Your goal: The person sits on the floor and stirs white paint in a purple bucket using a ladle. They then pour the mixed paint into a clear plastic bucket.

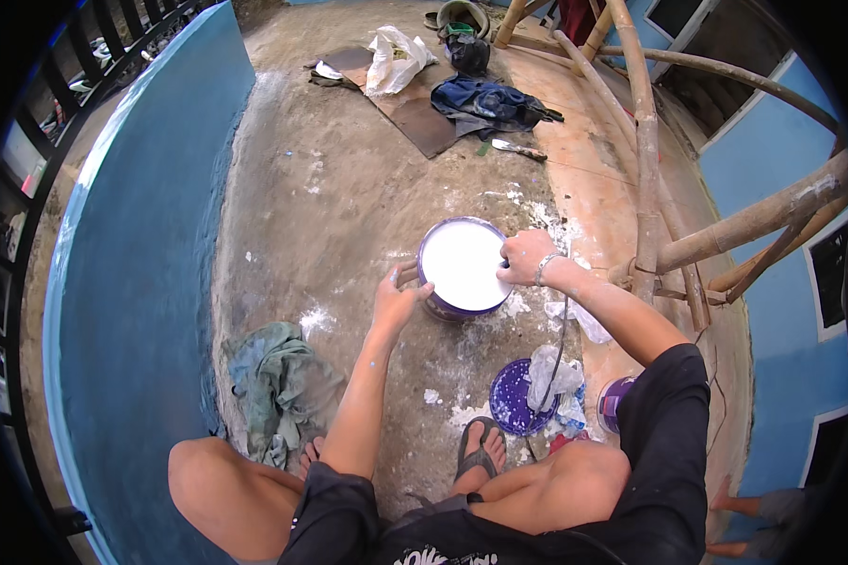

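Head view, with clock directions read from the paint bucket [454, 312] on the stained concrete floor [292, 226]. Nearest, at 6 o'clock, is a black flip-flop [481, 460] on the person's foot. A crumpled grey-green cloth [278, 363] lies at 8, and at 5 a white-spattered purple lid [506, 400], partly covered by crumpled clear plastic [554, 372]. Toward 4, the black sleeve [674, 405] cuts off part of a smaller purple can [613, 400].

The bucket stands between the two hands, holding white paint [462, 264] too bright to show any depth. Left hand [398, 299] meets it at 8 o'clock, thumb at the rim and fingers parted; how firmly it grips I cannot tell. Right hand [531, 254] bends its fingers at the 3 o'clock rim; whether they pinch the rim or something small and dark I cannot tell.

Farther off, a flat-bladed tool [518, 150] lies at 1, dark blue clothing [490, 104] past 12, and a white sack [398, 61] near 11 on brown cardboard [422, 130].
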### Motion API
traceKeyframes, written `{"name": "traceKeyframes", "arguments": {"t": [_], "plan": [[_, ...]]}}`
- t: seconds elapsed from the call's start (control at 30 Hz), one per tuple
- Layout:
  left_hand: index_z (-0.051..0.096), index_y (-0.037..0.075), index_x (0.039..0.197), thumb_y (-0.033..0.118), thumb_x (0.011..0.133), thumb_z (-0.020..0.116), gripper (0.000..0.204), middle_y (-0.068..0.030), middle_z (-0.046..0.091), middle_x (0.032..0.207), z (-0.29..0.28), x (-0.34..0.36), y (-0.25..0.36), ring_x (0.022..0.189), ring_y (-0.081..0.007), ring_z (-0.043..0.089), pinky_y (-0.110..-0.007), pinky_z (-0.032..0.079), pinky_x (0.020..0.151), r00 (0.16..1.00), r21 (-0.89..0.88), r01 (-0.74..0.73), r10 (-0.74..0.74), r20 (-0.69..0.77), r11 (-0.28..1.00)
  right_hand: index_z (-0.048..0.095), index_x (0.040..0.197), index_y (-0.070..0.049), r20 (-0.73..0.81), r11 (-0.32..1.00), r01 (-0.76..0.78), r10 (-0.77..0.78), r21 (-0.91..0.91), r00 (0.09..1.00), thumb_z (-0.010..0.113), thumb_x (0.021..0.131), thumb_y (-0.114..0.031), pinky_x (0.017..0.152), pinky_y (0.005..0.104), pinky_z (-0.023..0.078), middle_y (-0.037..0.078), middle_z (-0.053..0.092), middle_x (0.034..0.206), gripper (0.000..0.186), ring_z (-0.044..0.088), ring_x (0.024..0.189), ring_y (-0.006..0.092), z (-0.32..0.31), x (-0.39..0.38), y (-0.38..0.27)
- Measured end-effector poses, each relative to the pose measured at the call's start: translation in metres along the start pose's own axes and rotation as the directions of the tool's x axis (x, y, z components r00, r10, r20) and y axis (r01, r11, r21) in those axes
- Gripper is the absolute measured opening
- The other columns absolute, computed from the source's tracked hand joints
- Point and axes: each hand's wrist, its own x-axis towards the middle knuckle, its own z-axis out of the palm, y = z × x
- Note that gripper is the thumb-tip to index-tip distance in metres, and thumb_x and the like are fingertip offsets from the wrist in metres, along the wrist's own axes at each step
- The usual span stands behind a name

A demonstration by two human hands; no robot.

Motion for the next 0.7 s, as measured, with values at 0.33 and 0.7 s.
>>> {"name": "traceKeyframes", "arguments": {"t": [0.33,0.7], "plan": [[0.059,0.0,0.138,0.008,0.081,0.079,0.061,-0.0212,0.067,0.135,-0.002,0.007,-0.005,0.127,-0.0308,0.063,-0.042,0.048,0.108,1.0,0.012,-0.02,0.02,0.013,1.0,0.079,0.077,-0.003,0.184,0.8,-0.376,0.328,0.468,0.927,0.074,0.072,-0.039,0.069,0.0388,0.057,0.018,0.073,0.074,0.037,0.073,0.071,0.0325,0.024,-0.004,-0.022],[0.06,-0.002,0.135,0.012,0.079,0.081,0.061,-0.0213,0.068,0.133,-0.005,0.006,-0.007,0.122,-0.0309,0.066,-0.042,0.05,0.105,0.999,0.044,-0.041,0.041,0.003,0.998,0.071,0.091,-0.005,0.0,0.841,0.338,-0.372,-0.422,0.928,0.064,0.089,-0.017,0.067,0.0386,0.055,0.009,0.073,0.091,0.014,0.068,0.093,0.0259,0.01,0.001,-0.048]]}}
